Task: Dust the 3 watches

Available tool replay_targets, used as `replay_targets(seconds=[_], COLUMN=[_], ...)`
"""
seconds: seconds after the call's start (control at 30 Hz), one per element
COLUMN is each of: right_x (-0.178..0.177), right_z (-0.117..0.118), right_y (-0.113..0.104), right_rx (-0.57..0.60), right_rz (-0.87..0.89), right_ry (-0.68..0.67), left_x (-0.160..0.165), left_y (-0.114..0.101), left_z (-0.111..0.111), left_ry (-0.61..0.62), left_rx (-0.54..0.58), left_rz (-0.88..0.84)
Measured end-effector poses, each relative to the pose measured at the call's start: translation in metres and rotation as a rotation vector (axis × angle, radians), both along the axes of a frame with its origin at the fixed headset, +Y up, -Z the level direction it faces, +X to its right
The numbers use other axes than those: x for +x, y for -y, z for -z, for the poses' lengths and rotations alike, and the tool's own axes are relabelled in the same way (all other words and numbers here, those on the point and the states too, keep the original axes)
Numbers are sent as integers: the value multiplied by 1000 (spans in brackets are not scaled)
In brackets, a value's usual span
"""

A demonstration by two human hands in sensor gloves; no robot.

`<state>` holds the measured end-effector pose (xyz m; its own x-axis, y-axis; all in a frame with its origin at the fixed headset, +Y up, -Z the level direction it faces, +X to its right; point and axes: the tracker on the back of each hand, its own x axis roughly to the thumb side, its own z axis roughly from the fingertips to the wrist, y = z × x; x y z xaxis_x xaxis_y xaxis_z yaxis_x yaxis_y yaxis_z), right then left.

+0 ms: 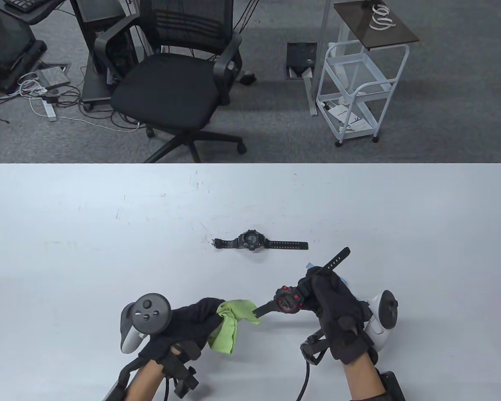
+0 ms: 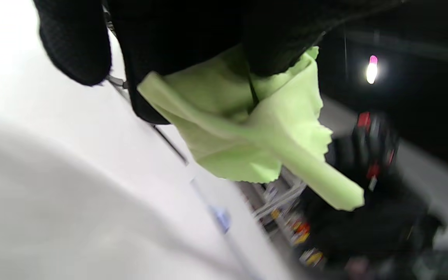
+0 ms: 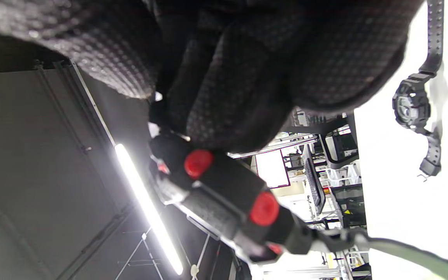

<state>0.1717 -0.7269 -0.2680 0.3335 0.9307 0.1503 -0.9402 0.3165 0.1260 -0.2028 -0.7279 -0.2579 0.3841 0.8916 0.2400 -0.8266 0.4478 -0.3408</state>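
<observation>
My right hand (image 1: 323, 292) grips a black watch with red buttons (image 1: 288, 300) above the near part of the table, its strap (image 1: 336, 260) sticking up and away; the red buttons (image 3: 263, 209) fill the right wrist view. My left hand (image 1: 200, 315) holds a green cloth (image 1: 234, 319), whose tip touches the near strap end of that watch. In the left wrist view the cloth (image 2: 255, 132) hangs from my gloved fingers. A black watch (image 1: 252, 241) lies flat mid-table, also seen as the black watch (image 3: 412, 105) in the right wrist view. A light blue thing (image 1: 311, 266) peeks out behind my right hand.
The white table (image 1: 108, 234) spans the view. Beyond its far edge stand a black office chair (image 1: 179, 83) and a white wire cart (image 1: 359, 87) on grey carpet, with cables (image 1: 37, 96) at the far left.
</observation>
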Motion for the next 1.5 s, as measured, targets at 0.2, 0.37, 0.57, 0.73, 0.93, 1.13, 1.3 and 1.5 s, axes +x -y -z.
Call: replay_targets(seconds=[0.2,0.37,0.57,0.73,0.93,1.13,1.3,1.5], right_x=[-9,-28,-38,-40,-36,-43,-46,-51], right_z=[0,-4,-7,-8,-13,-15,-17,-16], right_y=[4,4,9,16,13,20,23,23], right_rx=[-19,-9,-27,-76,-84,-139,-161,-145], right_rz=[-27,-48,-92,-90,-197,-112,-114,-145], right_ry=[-76,-159,-157,-82,85,76,112,75], left_x=[-1,17,36,47,43,53,62,63], left_y=[2,2,9,15,14,17,18,19], left_z=[0,-6,-11,-16,-19,-22,-25,-26], left_ry=[10,96,184,166,105,131,186,164], left_rx=[20,43,-2,-81,-131,-103,-120,-140], left_rz=[-134,-117,-163,-219,-380,-294,-269,-228])
